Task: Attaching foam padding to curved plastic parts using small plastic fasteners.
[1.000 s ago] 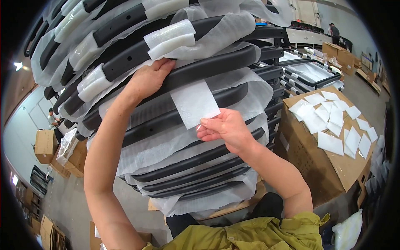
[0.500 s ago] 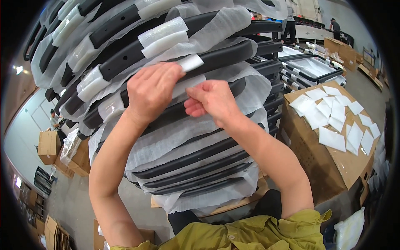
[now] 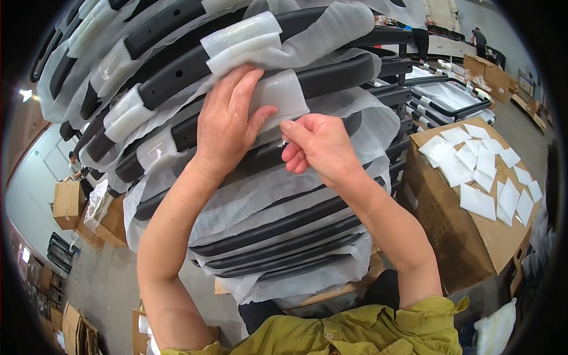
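Note:
A white foam sheet (image 3: 283, 94) is wrapped over a black curved bar (image 3: 337, 75) in the stack before me. My left hand (image 3: 228, 118) lies against the sheet's left part, fingers stretched out and thumb apart, gripping nothing. Just right of it, my right hand (image 3: 319, 145) is closed, thumb and forefinger pinched at the sheet's lower edge. A small shiny clear bit shows beside those fingertips; its kind cannot be made out. Similar foam wraps (image 3: 242, 38) sit on the bars above and to the left. Thin white wrapping (image 3: 378, 118) lies between the layers.
A cardboard box (image 3: 449, 236) at right carries several loose white foam sheets (image 3: 477, 201). Behind it lie more black frames (image 3: 452, 97). Brown cartons (image 3: 70, 204) stand at left. Two people are far off, one (image 3: 479, 42) at right and one (image 3: 76, 167) at left.
My left hand has flattened out, and the foam sheet beneath it now shows much wider on the bar. My right hand, still pinched, has moved slightly right. The view has shifted a little.

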A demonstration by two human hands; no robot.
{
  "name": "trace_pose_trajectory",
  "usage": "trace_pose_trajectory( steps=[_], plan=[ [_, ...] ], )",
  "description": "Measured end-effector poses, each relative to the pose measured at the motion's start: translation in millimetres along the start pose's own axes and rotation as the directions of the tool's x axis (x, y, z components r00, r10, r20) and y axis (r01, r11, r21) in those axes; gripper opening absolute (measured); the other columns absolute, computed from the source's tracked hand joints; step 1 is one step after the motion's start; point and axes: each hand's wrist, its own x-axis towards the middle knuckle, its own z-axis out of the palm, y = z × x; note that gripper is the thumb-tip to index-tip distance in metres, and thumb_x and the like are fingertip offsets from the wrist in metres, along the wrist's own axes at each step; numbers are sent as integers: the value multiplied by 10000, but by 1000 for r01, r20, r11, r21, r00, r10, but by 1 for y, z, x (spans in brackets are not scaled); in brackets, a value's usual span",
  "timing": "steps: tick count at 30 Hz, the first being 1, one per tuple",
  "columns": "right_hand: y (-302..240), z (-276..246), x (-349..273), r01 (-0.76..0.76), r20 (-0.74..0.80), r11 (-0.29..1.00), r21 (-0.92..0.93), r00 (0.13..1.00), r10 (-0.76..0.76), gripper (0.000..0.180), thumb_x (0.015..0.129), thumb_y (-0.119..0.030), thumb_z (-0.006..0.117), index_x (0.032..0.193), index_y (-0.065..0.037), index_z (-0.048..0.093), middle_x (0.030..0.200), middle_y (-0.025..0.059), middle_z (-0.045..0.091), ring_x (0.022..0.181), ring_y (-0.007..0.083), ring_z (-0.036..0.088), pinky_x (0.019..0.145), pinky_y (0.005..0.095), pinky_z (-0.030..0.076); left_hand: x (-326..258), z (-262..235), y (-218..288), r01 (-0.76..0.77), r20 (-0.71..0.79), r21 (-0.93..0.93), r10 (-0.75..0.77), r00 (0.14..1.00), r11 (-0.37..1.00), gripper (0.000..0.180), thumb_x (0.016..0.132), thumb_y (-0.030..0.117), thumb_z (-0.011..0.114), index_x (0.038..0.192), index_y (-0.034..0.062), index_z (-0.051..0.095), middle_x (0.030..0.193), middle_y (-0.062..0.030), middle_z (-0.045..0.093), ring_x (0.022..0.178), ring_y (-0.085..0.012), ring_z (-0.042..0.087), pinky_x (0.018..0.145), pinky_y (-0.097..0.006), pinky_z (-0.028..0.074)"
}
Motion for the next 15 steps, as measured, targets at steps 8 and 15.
trace_pose_trajectory(
  steps=[8, 15],
  plan=[
    [-26, 13, 9, 16, -56, 978, 207, 998, -4, 234, 828, -179, 534, 724, 31, 534, 628, 104, 561, 473, 135, 531, 422, 228, 433, -11, -8, -1, -43, 88, 21, 41, 995, 999, 382, 674, 72, 610, 1045, 41, 525, 1065, -115, 544, 959, -292, 519, 810, -367, 404],
    [-16, 7, 7, -4, -24, 964, 265, 1000, 11, 226, 825, -194, 548, 744, 17, 535, 648, 92, 571, 495, 128, 541, 434, 211, 432, -8, -17, -6, 31, 215, -112, -6, 977, 993, 367, 720, 80, 571, 1086, 59, 546, 1107, -128, 538, 1002, -278, 518, 867, -333, 388]
  ],
)
